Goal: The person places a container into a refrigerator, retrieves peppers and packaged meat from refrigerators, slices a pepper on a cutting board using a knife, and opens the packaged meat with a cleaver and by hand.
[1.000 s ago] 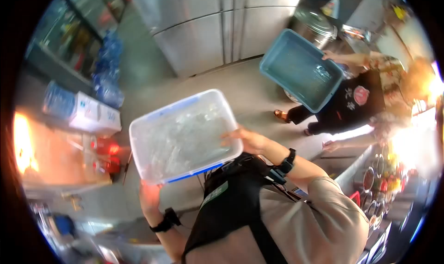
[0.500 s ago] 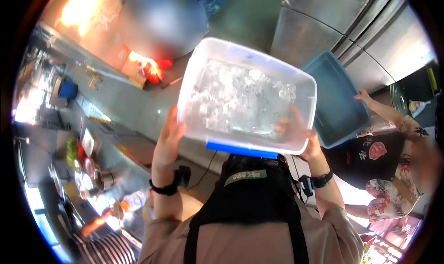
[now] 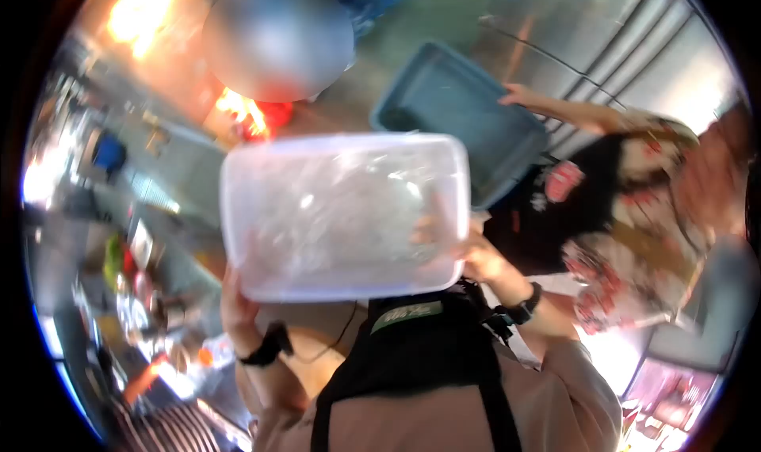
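Observation:
A translucent white plastic bin [image 3: 349,293] is held out in front of my chest. Clear, glassy pieces that look like ice [image 3: 341,206] lie in it, smeared by motion. My left hand [image 3: 239,300] grips the bin's left end near the lower corner. At the right end, my right hand [image 3: 480,255] is closed on the wall, its fingers showing faintly through the plastic. Just beyond the bin's far right corner is a teal plastic bin [image 3: 468,95], held by another person's hand [image 3: 519,95].
A co-worker in a dark apron [image 3: 555,202] stands close on my right. Bright flames [image 3: 242,107] glow by a large round blurred shape [image 3: 277,40] ahead. Steel doors [image 3: 587,24] rise at the upper right; a cluttered counter [image 3: 170,325] runs along my left.
My white bin has shifted left and levelled out. Its blue latch no longer shows. The co-worker has come closer, and the teal bin has moved left and ahead of mine.

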### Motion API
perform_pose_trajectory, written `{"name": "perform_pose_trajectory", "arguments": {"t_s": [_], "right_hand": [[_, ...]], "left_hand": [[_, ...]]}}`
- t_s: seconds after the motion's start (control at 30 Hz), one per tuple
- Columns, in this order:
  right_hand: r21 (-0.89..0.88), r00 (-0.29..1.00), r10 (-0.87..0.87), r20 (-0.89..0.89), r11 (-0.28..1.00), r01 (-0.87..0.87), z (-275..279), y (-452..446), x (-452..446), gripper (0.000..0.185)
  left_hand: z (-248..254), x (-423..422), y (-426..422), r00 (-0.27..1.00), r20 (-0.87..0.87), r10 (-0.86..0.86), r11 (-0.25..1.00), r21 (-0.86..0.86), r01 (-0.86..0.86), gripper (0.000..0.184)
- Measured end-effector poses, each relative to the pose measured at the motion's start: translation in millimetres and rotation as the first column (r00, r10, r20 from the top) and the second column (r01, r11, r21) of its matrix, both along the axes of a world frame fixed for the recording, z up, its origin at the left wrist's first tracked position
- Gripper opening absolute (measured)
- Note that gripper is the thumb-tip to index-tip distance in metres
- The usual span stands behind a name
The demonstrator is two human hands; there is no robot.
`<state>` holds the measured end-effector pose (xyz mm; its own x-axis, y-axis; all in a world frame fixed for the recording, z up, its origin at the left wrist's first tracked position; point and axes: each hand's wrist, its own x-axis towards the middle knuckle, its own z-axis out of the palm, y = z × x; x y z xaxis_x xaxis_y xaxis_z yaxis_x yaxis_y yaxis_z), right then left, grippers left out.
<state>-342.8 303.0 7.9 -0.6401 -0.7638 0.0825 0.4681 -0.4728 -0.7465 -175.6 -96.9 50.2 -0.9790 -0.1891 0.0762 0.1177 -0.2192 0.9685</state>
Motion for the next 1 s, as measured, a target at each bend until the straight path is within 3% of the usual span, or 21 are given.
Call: {"name": "perform_pose_trajectory", "arguments": {"t_s": [0.1,0.13,0.2,0.33,0.4,0.43,0.5,0.53,0.6,0.67,0.73,0.77,0.8,0.83,0.87,1.0], "right_hand": [[0.081,0.991,0.093,-0.096,0.993,-0.085,-5.4,-6.5,0.2,0.099],[0.258,0.969,0.131,-0.210,0.963,-0.074,15.5,-13.2,-13.2,0.101],[0.416,0.931,0.223,-0.288,0.905,-0.088,48.9,-21.9,-15.8,0.104],[0.456,0.947,0.252,-0.198,0.879,-0.139,51.8,-28.1,-5.1,0.107],[0.403,0.916,0.389,-0.099,0.857,-0.321,65.8,-20.0,-9.8,0.103],[0.412,0.920,0.377,-0.108,0.859,-0.304,75.2,-8.6,-15.9,0.103],[0.491,0.734,0.463,-0.497,0.848,-0.202,93.2,18.0,-27.7,0.094],[0.499,0.724,0.469,-0.506,0.844,-0.197,102.3,40.3,-34.6,0.094],[0.461,0.431,0.364,-0.825,0.876,0.141,122.1,99.3,-52.5,0.084],[0.510,0.638,0.448,-0.627,0.855,-0.100,156.8,158.2,-91.0,0.076],[0.396,0.797,0.303,-0.523,0.914,-0.087,161.1,221.3,-136.4,0.052],[0.456,0.715,0.164,-0.680,0.858,0.237,165.9,256.4,-165.3,0.044],[0.556,0.717,0.035,-0.696,0.659,0.507,172.3,289.6,-194.4,0.043],[0.503,0.566,-0.013,-0.824,0.440,0.743,164.5,321.9,-231.3,0.045],[0.437,0.456,-0.029,-0.889,0.240,0.867,143.0,361.4,-278.4,0.047],[0.270,0.237,-0.193,-0.952,-0.166,0.948,90.8,550.9,-508.8,0.067]], "left_hand": [[-25.6,21.0,0.4,0.988,0.121,0.097,0.995,0.003,-0.098,0.072],[-37.2,12.4,6.4,0.983,0.157,0.100,0.995,0.012,-0.103,0.073],[-53.8,15.5,22.8,0.959,0.239,0.151,0.987,0.018,-0.159,0.073],[-75.8,5.7,50.2,0.925,0.338,0.173,0.982,0.018,-0.190,0.074],[-82.0,-7.1,66.7,0.917,0.363,0.164,0.984,0.010,-0.180,0.075],[-83.5,-14.6,75.5,0.913,0.374,0.162,0.984,0.007,-0.177,0.075],[-85.1,-29.8,94.3,0.908,0.392,0.148,0.987,0.001,-0.162,0.076],[-84.6,-37.6,103.8,0.904,0.400,0.154,0.986,-0.002,-0.167,0.076],[-84.8,-51.5,121.4,0.895,0.415,0.162,0.985,-0.012,-0.172,0.077],[-86.5,-68.3,142.0,0.886,0.429,0.176,0.983,-0.022,-0.185,0.077],[-88.7,-85.9,165.9,0.872,0.447,0.198,0.978,-0.035,-0.204,0.078],[-90.2,-93.0,179.2,0.863,0.457,0.216,0.974,-0.041,-0.222,0.078],[-90.6,-100.6,194.8,0.854,0.464,0.235,0.970,-0.055,-0.237,0.079],[-91.5,-107.6,209.9,0.846,0.469,0.253,0.965,-0.065,-0.253,0.079],[-92.7,-115.2,227.2,0.839,0.469,0.277,0.958,-0.072,-0.276,0.079],[-92.7,-141.5,309.8,0.788,0.474,0.392,0.915,-0.117,-0.385,0.081]]}}
